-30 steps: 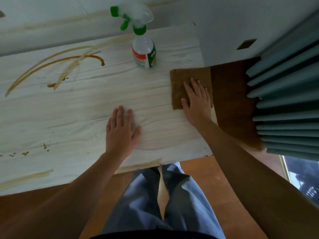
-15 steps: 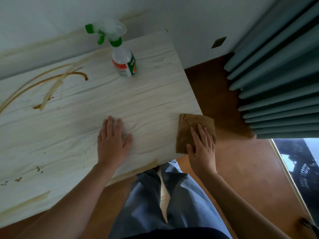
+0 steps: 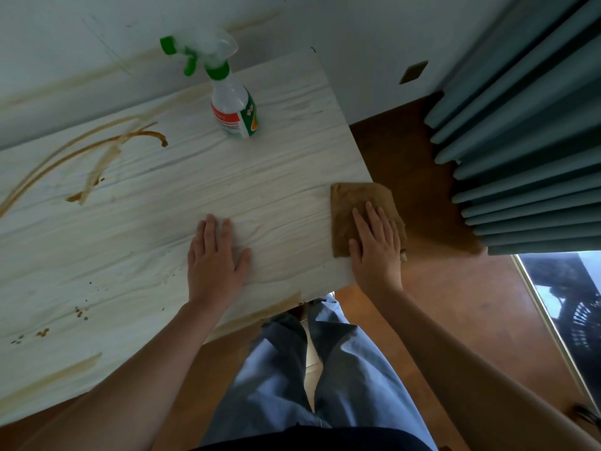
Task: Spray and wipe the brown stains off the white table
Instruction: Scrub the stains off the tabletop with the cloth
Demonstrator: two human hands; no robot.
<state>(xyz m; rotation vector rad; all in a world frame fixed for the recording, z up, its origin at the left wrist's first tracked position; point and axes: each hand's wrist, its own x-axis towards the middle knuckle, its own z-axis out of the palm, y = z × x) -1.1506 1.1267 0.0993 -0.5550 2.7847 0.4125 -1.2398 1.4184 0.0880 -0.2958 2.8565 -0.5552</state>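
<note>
A brown cloth (image 3: pixel 354 203) lies at the right edge of the white table (image 3: pixel 276 177), partly hanging past it. My right hand (image 3: pixel 375 247) presses flat on the cloth with straight fingers. My left hand (image 3: pixel 216 258) rests flat on the tabletop, palm down, a little to the left. A clear spray bottle (image 3: pixel 232 107) with a green trigger stands at the back of the table. Curved brown stains (image 3: pixel 97 148) streak the far left. Small brown specks (image 3: pixel 79 312) and a smear (image 3: pixel 55 375) mark the near left edge.
A brown smear (image 3: pixel 276 309) runs along the table's near edge above my blue trousers (image 3: pixel 302 379). Grey-blue curtains (image 3: pixel 527 131) hang at the right over a window (image 3: pixel 572 304). The white wall (image 3: pixel 97 43) behind carries faint brown streaks. The floor (image 3: pixel 455 304) is brown wood.
My right hand slid the cloth from the far right of the table toward me along the right edge. My left hand stayed flat on the table. The view shifted.
</note>
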